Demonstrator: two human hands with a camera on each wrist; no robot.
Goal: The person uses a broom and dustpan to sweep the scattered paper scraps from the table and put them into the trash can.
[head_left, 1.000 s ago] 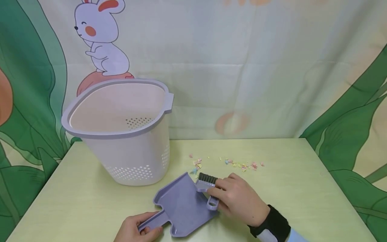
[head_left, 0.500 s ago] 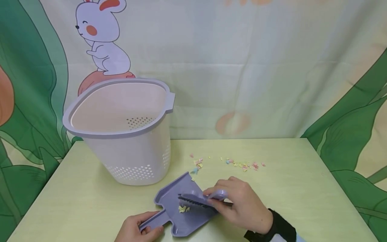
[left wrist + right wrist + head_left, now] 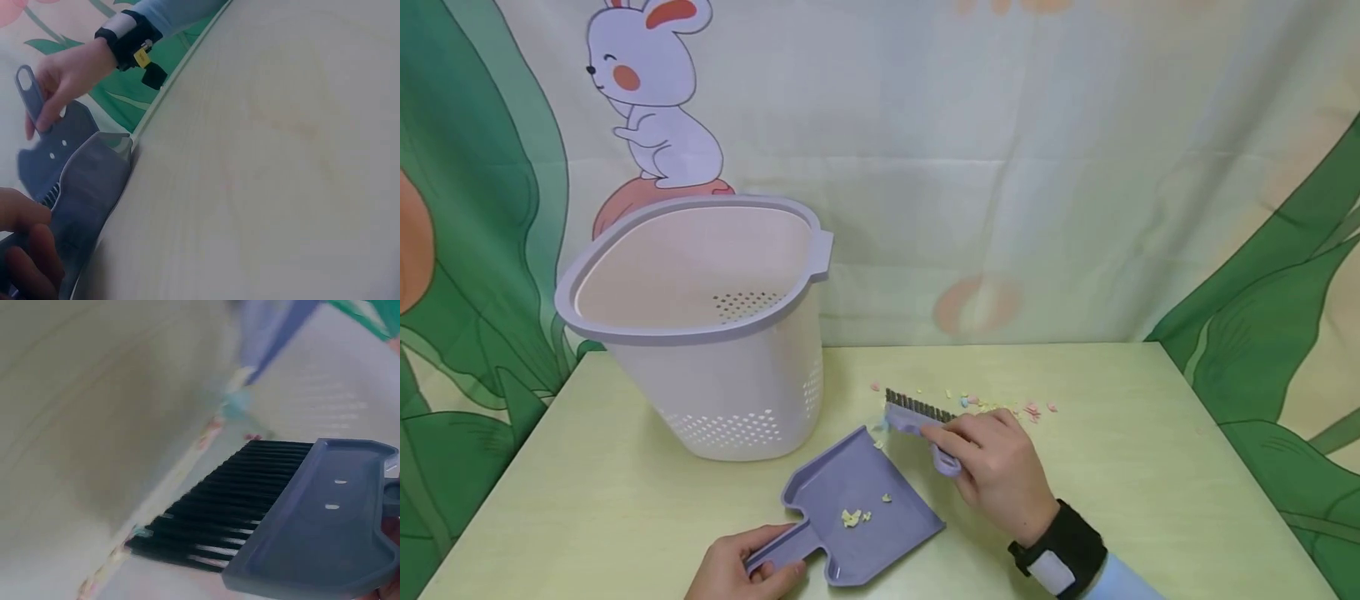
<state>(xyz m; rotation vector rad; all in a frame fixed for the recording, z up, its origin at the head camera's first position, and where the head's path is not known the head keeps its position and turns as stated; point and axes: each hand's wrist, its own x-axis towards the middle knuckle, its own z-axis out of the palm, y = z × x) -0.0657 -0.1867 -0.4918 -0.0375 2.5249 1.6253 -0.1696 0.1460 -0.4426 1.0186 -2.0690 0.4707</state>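
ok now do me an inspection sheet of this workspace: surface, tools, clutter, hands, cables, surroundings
Surface: pale yellow-green table, scraps scattered on its far half
Job's things: lilac dustpan with a few yellow scraps in it; brush with dark bristles beyond it, contact with the table unclear
Clutter: loose pink, yellow and blue scraps outside the dustpan
Hands: left hand grips the dustpan's handle; right hand holds the brush, black band on its wrist
Cables: nothing seen
Surroundings: white basket with lilac rim at left; backdrop printed with rabbit and leaves behind
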